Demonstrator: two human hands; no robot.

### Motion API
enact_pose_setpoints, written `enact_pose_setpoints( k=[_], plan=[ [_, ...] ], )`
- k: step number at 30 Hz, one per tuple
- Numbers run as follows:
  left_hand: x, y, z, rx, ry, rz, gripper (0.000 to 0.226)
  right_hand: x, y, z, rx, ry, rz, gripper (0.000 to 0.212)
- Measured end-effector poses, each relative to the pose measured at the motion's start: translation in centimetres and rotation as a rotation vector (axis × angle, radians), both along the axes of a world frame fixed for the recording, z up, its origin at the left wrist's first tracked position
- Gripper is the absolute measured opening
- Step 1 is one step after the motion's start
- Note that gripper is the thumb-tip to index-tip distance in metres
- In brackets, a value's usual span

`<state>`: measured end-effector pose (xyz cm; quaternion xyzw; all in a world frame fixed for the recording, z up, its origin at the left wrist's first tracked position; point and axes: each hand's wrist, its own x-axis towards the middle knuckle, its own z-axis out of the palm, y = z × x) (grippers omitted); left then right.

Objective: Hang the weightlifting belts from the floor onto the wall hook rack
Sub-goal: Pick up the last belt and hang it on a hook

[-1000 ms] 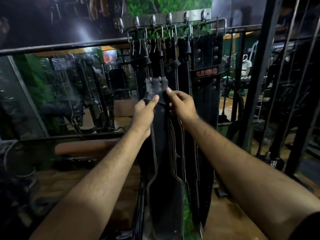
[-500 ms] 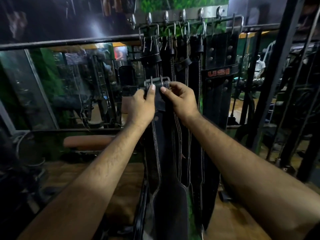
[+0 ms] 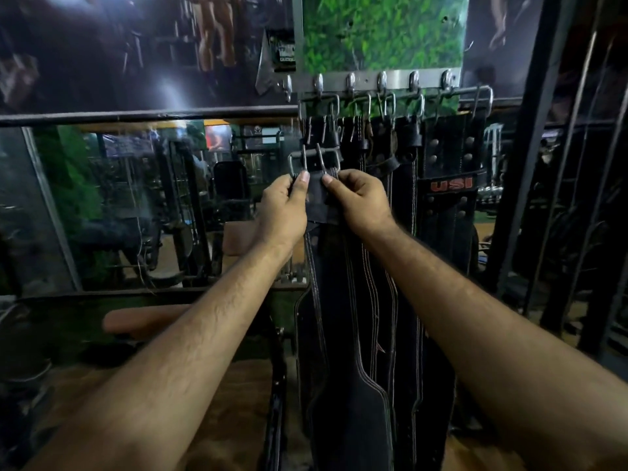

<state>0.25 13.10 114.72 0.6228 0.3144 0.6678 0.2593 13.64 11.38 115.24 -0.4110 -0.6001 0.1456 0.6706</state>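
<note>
Both hands are holding up a black stitched leather weightlifting belt (image 3: 343, 385) by its top end: the left hand (image 3: 283, 209) and the right hand (image 3: 362, 202) are each pinching the strap just below its grey metal double-prong buckle (image 3: 314, 161). The buckle is sitting below the steel wall hook rack (image 3: 380, 81), not yet on a hook. Other black leather belts (image 3: 448, 198) are hanging from the rack just behind and to the right.

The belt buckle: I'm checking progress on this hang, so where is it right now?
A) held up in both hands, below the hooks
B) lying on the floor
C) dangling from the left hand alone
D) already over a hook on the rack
A: the left hand and right hand both pinch the belt just under its buckle, which sits below the rack's hooks.
</note>
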Motion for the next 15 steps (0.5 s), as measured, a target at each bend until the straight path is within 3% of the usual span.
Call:
enact_pose_setpoints(
  k=[9,15],
  plan=[
    [-1.9,5.6,6.8,0.045,0.085,0.079,0.043,-3.5,3.5,6.9,-0.082,-0.141,-0.324,0.039],
    [-2.7,8.8,11.7,0.029,0.106,0.1,0.041,-4.7,6.5,11.3,-0.113,-0.125,-0.404,0.043]
  ],
)
